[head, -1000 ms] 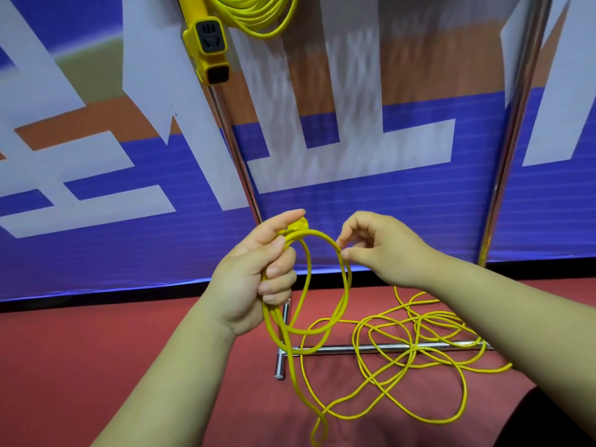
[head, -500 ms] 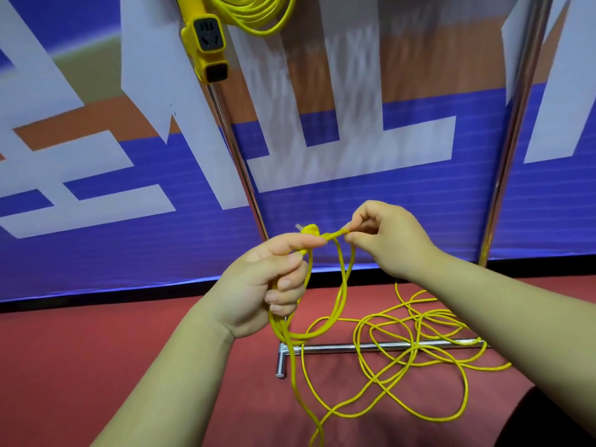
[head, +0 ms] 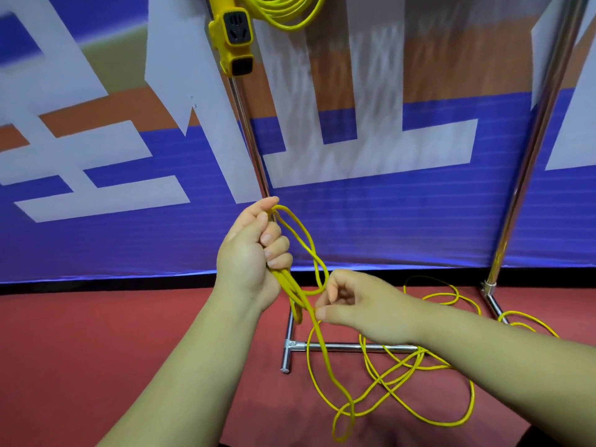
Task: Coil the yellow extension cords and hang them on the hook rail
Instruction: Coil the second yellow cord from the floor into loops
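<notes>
1. Cord [head: 292, 290]: smooth yellow plastic sheath with a slight sheen.
2. Coil [head: 290, 14]: the same smooth yellow sheath.
3. Socket block [head: 233, 37]: moulded yellow plastic, semi-gloss, with duller black plastic socket faces.
4. Poles [head: 527, 162]: polished metal, mirror-bright, with streaked reflections.
5. Base bar [head: 338, 346]: the same bright, smooth metal tube.
6. Banner [head: 403, 221]: printed sheet with fine horizontal ribbing and a low sheen.
7. Floor [head: 96, 350]: red covering, matt and fine-grained.
</notes>
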The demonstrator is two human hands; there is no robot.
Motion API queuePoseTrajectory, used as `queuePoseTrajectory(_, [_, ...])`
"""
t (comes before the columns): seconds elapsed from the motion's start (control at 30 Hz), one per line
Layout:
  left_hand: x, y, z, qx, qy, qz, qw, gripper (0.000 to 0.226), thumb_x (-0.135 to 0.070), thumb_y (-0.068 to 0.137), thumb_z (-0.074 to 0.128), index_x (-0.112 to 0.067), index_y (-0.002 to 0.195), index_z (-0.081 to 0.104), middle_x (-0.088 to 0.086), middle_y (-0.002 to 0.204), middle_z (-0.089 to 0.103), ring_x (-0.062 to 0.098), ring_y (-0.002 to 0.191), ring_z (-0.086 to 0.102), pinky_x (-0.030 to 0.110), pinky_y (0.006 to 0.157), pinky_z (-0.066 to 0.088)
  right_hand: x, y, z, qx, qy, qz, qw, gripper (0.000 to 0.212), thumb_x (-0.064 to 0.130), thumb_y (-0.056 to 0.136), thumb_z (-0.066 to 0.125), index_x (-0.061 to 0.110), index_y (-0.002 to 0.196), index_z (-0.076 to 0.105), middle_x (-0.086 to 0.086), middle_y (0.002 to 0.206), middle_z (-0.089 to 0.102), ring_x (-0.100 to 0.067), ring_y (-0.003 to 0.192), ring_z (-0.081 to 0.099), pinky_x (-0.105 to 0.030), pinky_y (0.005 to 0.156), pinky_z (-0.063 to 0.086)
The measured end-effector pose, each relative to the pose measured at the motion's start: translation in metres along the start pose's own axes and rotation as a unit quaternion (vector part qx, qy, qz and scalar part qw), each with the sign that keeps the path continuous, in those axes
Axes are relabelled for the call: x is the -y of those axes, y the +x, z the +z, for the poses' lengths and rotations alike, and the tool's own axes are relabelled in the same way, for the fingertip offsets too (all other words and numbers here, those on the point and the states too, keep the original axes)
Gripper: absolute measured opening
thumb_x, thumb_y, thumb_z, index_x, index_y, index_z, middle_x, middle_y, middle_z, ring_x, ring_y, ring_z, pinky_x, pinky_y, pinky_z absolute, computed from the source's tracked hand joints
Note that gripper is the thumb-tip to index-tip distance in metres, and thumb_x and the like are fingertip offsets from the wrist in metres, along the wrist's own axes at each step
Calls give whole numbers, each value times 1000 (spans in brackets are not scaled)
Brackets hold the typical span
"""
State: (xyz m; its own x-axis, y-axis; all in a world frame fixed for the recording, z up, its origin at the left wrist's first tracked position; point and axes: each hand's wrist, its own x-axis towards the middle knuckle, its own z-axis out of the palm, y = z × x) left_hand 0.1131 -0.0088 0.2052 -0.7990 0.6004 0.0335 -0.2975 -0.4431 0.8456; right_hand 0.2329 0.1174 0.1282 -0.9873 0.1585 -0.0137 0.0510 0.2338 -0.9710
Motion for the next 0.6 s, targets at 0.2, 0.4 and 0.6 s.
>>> queuePoseTrajectory(0.2, [-6, -2, -3, -56, -62, 17, 996, 27, -13, 107, 35, -12, 113, 62, -5, 59, 30, 5, 43, 25, 16, 38, 25, 2, 2, 13, 42, 18, 16, 999, 28, 5, 91, 68, 14, 88, 41, 5, 96, 63, -5, 75, 66, -20, 75, 51])
queuePoseTrajectory(0.4, [-16, 1, -23, -110, -130, 8, 985, 27, -15, 108, 37, -11, 119, 61, -5, 61, 30, 5, 42, 27, 15, 37, 31, 0, 5, 13, 94, 151, 62, 982, 28, 17, 88, 68, 17, 86, 40, -3, 83, 69, -18, 69, 62, -26, 62, 45])
queuePoseTrajectory(0.6, [-31, 8, -50, -112, -163, 8, 980, 25, -18, 106, 41, -17, 118, 63, -7, 60, 33, 4, 41, 27, 16, 34, 26, -5, 2, -10, 153, 92, 104, 978, 20, 22, 98, 60, 15, 83, 49, -4, 74, 64, -9, 61, 57, -21, 58, 42])
